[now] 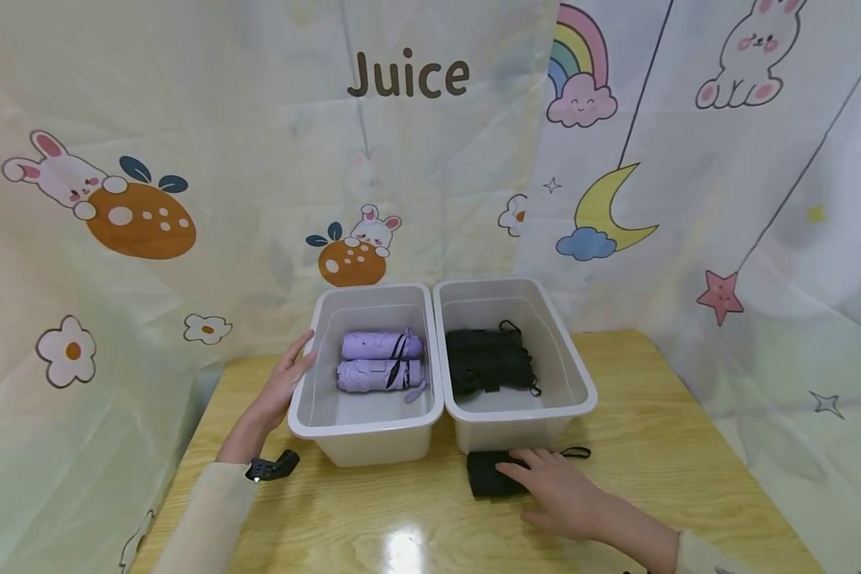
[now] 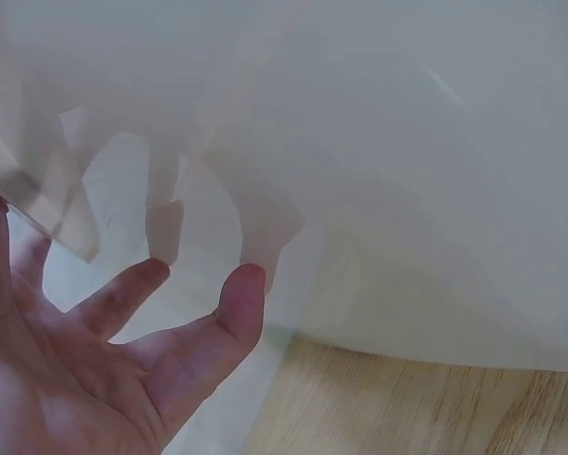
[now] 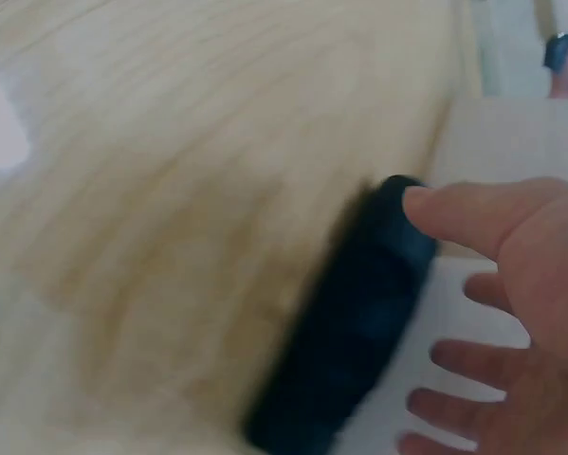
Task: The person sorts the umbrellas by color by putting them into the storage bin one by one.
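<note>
My left hand (image 1: 278,392) rests against the left side of the left white bin (image 1: 373,447), fingers extended. In the left wrist view, its fingertips (image 2: 243,284) touch or nearly touch the glossy outer wall. Two folded purple umbrellas (image 1: 376,375) lie side by side inside that bin. At the front of the right white bin (image 1: 513,432), a folded black umbrella (image 1: 484,476) lies on the table with its wrist loop to the right. Over it is my right hand (image 1: 558,496), fingers spread. The right wrist view shows its thumb (image 3: 426,210) at one end of the umbrella.
Folded black umbrellas (image 1: 491,363) lie in the right bin. Both bins stand next to each other on a wooden table (image 1: 344,518). A printed cloth (image 1: 258,199) hangs behind and around the table. A dark band (image 1: 273,465) is on the left wrist.
</note>
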`<state>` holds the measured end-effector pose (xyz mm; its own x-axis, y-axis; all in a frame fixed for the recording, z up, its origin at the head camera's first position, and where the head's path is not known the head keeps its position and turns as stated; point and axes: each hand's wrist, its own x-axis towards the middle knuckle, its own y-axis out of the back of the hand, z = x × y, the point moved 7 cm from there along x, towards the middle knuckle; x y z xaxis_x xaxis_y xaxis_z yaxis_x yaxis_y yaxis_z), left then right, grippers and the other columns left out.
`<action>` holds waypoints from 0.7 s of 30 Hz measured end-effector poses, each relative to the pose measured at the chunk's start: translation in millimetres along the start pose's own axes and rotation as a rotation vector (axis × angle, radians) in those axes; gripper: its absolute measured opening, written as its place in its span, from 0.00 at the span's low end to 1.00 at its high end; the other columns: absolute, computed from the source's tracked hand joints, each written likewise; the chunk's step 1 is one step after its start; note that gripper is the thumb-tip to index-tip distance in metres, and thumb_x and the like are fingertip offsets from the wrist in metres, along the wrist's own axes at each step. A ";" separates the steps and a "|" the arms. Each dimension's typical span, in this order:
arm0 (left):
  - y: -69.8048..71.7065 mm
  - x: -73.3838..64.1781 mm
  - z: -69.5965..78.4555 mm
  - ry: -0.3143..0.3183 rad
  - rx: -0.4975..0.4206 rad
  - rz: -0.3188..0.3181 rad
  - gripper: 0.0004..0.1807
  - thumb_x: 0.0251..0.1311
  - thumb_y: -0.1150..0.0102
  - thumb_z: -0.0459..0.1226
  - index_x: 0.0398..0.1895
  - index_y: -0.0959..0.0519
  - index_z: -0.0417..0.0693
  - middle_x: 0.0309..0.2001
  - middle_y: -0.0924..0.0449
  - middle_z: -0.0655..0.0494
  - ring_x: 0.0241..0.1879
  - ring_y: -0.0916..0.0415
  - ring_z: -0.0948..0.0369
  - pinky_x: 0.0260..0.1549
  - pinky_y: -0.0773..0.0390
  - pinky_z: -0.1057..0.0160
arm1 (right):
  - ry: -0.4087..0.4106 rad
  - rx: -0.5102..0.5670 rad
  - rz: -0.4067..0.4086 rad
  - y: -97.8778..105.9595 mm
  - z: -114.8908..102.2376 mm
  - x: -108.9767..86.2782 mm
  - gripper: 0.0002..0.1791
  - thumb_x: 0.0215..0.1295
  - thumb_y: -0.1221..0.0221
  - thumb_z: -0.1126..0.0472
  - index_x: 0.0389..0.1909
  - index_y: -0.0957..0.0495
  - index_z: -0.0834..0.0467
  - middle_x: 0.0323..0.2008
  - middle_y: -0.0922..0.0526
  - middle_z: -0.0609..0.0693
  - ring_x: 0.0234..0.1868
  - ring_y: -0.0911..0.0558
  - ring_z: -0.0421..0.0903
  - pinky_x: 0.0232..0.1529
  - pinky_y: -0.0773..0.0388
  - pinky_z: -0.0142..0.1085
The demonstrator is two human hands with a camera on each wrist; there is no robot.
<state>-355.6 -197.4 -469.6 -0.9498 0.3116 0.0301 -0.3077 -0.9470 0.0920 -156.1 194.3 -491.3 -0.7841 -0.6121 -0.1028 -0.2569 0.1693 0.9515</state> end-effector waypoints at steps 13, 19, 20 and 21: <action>1.3 4.8 2.3 -0.015 0.014 0.003 0.35 0.75 0.59 0.51 0.79 0.58 0.60 0.73 0.53 0.37 0.65 0.42 0.35 0.55 0.32 0.38 | -0.019 -0.088 0.240 -26.8 37.6 7.8 0.41 0.53 0.29 0.47 0.68 0.31 0.50 0.57 0.28 0.53 0.55 0.28 0.56 0.49 0.28 0.56; 1.7 2.3 -0.5 0.007 -0.007 0.012 0.35 0.75 0.59 0.51 0.79 0.58 0.59 0.73 0.52 0.37 0.65 0.42 0.35 0.54 0.31 0.39 | 0.068 -0.097 0.264 -44.4 40.0 18.8 0.40 0.57 0.35 0.36 0.69 0.33 0.44 0.57 0.28 0.50 0.55 0.27 0.51 0.48 0.26 0.52; 1.5 1.6 -1.2 0.009 -0.010 0.012 0.35 0.75 0.59 0.50 0.79 0.57 0.59 0.73 0.52 0.38 0.65 0.42 0.35 0.54 0.31 0.39 | 0.082 -0.099 0.268 -47.8 39.5 20.5 0.40 0.57 0.37 0.35 0.70 0.35 0.43 0.57 0.28 0.49 0.55 0.27 0.50 0.48 0.25 0.51; 1.4 1.0 -1.7 0.008 -0.011 0.007 0.35 0.75 0.59 0.50 0.79 0.58 0.59 0.73 0.53 0.37 0.65 0.43 0.35 0.54 0.31 0.39 | 0.096 -0.102 0.276 -50.5 38.5 22.0 0.41 0.58 0.38 0.33 0.71 0.36 0.42 0.58 0.28 0.48 0.55 0.27 0.49 0.47 0.25 0.50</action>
<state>-357.0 -198.5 -471.1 -0.9523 0.3041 0.0232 -0.3014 -0.9501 0.0809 -182.1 202.0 -552.7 -0.7578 -0.6250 0.1872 0.0206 0.2639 0.9643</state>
